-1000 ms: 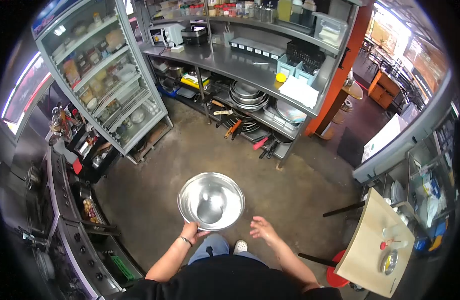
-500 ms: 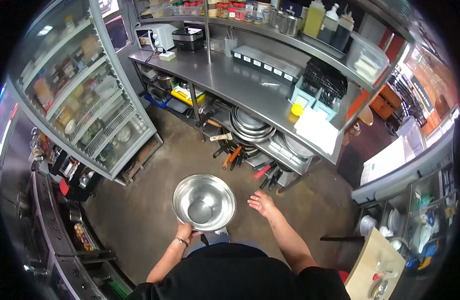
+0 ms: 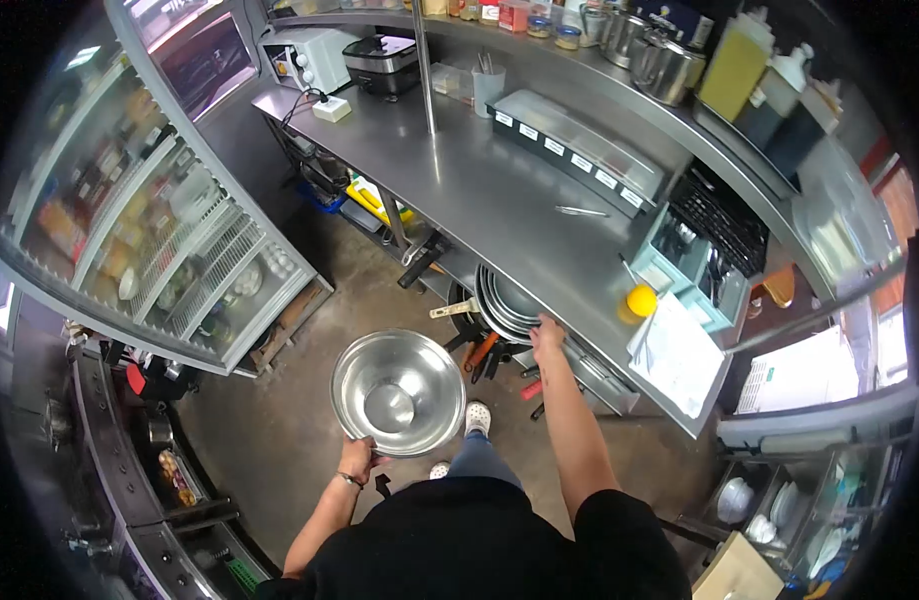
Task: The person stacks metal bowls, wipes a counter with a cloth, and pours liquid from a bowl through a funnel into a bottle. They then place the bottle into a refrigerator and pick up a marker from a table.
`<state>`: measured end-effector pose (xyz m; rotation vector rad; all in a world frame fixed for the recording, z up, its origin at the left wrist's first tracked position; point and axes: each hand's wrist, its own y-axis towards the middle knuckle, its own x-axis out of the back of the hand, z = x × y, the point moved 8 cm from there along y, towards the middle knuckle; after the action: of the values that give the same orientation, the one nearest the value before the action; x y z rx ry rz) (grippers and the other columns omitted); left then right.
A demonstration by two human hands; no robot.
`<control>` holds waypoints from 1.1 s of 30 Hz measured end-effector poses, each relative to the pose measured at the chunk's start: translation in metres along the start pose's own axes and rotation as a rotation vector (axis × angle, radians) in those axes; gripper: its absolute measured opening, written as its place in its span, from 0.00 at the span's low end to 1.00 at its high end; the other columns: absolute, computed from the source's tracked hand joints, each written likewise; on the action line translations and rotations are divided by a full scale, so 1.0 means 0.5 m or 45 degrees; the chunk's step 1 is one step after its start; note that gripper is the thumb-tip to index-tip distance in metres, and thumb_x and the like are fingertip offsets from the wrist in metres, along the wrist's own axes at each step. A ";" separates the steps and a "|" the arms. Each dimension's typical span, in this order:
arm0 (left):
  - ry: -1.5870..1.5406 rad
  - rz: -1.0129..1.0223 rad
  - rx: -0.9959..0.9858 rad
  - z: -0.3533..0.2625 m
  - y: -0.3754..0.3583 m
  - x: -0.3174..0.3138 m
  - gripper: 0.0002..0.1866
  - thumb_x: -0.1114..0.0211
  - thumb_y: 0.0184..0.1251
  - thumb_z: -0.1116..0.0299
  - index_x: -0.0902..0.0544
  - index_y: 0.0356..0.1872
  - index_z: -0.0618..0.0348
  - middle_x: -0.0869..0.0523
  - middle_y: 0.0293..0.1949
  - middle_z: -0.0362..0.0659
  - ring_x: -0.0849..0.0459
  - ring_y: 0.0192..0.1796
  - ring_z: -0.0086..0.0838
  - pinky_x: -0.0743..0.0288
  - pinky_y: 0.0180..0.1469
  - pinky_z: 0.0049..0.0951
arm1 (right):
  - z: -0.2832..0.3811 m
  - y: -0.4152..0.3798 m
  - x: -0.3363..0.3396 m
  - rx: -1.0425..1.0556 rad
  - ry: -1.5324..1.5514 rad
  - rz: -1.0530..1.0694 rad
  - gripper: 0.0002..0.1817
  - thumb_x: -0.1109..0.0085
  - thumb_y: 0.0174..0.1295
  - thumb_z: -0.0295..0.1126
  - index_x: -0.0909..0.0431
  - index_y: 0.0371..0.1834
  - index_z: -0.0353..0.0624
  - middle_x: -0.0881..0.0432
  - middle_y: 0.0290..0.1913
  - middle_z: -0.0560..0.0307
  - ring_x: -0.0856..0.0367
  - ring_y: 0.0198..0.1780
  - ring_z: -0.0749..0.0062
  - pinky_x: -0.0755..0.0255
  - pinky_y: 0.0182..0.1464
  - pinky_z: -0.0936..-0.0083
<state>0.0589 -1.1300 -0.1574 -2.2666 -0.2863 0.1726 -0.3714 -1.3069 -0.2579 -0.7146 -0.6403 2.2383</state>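
A large metal mixing bowl (image 3: 434, 365) is held by its near rim in my left hand (image 3: 358, 459), the fingers closed on the edge. The inside of the bowl faces up, and nothing shows in it. My right hand (image 3: 547, 335) reaches under the front edge of the steel counter (image 3: 459, 170), at the right side of the stacked metal bowls (image 3: 491, 305) on the lower shelf. Its fingers are partly hidden, so their grip cannot be made out.
Pan handles (image 3: 484, 352) stick out beneath the bowl stack. A glass-door fridge (image 3: 279, 270) stands left. On the counter are a labelled container row (image 3: 569, 150), blue bins (image 3: 679, 270), a yellow cup (image 3: 640, 300) and papers (image 3: 679, 360). Stove units (image 3: 129, 490) line the lower left.
My right hand has moved forward from above the floor to the stacked bowls under the counter. The counter appears closer. My left hand still holds the mixing bowl.
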 end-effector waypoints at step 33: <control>0.017 0.296 0.010 -0.050 0.289 -0.149 0.49 0.53 0.57 0.82 0.79 0.63 0.33 0.37 0.58 0.54 0.18 0.40 0.43 0.17 0.33 0.46 | -0.058 -0.236 0.033 -0.073 -0.106 -0.016 0.12 0.53 0.59 0.29 0.32 0.43 0.33 0.21 0.32 0.49 0.19 0.26 0.60 0.23 0.24 0.72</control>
<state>0.0140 -1.2593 -0.2483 -2.2886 -0.0144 0.2788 -0.3084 -1.2126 -0.2115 -0.6466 -0.7506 2.2557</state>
